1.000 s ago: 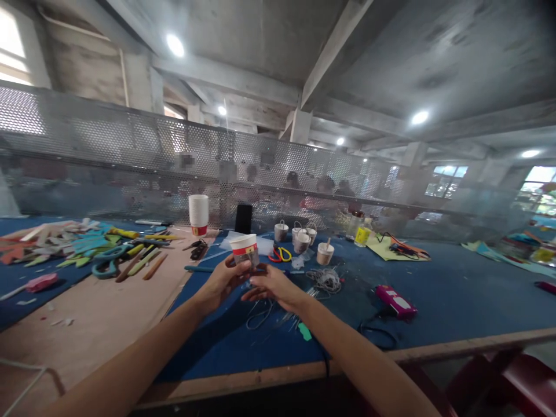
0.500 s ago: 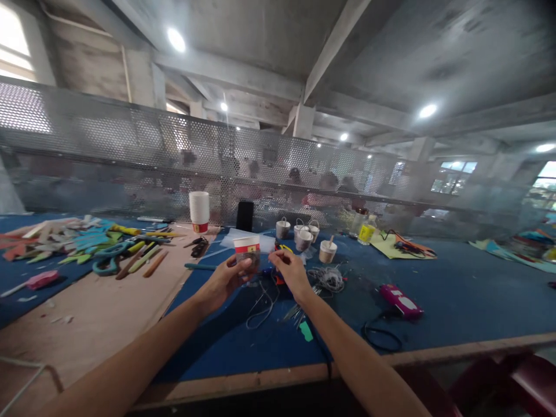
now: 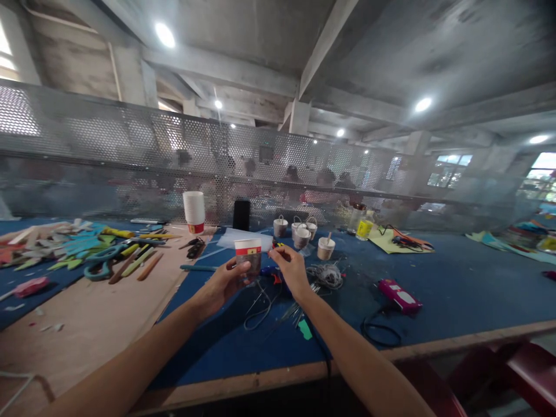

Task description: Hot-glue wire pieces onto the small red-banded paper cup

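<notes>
A paper cup [image 3: 248, 249] with a white rim and a red band is held upright in my left hand [image 3: 226, 281]. Its lower part looks dark grey-brown, and my thumb rests against that side. Just right of the cup, my right hand [image 3: 288, 265] is closed in a pinch, apart from the rim; whatever the fingertips hold is too small to make out. Beneath and between the hands lies a blue glue gun [image 3: 270, 271] with an orange trigger, partly hidden. Thin grey cord [image 3: 259, 315] loops on the blue mat below the cup.
Several small cord-wrapped cups [image 3: 301, 236] stand behind my right hand, near a cord bundle [image 3: 326, 275]. A stack of paper cups [image 3: 193, 209] and a phone [image 3: 241, 215] stand at the back. Scissors [image 3: 99, 263] and tools lie left; a magenta device [image 3: 399, 296] lies right.
The view has shifted slightly. In my left hand the cup has turned a little, so its red band and emblem face me more. My right hand keeps its pinch beside it.
</notes>
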`<act>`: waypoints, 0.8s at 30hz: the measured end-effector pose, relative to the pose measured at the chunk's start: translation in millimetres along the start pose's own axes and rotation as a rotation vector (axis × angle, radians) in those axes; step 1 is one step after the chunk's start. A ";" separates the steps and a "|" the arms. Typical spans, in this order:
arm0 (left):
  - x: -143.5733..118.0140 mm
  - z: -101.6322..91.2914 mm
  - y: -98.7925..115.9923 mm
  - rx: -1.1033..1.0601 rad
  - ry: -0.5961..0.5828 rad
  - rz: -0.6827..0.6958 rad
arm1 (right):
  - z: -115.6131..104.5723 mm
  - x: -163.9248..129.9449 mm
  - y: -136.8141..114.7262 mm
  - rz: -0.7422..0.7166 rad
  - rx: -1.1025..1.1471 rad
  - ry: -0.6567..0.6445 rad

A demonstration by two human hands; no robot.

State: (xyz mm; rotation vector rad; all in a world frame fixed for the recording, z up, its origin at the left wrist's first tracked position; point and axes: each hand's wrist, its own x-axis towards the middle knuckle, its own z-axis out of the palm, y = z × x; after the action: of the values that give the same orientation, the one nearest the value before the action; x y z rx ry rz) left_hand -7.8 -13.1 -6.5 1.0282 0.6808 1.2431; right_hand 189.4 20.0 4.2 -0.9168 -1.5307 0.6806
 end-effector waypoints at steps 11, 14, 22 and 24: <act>-3.1 4.2 2.4 -0.017 -0.038 0.009 | 4.5 -2.7 -0.6 0.087 0.171 -0.045; -0.9 1.0 -0.8 -0.017 -0.055 0.013 | 5.0 -2.3 2.1 0.089 0.190 -0.046; -1.4 2.3 -0.8 -0.009 -0.091 0.024 | 6.4 0.0 7.2 0.126 0.238 -0.060; -0.6 1.8 -1.4 -0.006 -0.103 0.033 | 6.5 0.3 7.8 0.135 0.236 -0.057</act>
State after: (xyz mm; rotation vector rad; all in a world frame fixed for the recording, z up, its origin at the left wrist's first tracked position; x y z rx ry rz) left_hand -5.7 -14.2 -7.1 1.0949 0.5828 1.2116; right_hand 184.3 24.7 -3.2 -0.8318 -1.4111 0.9703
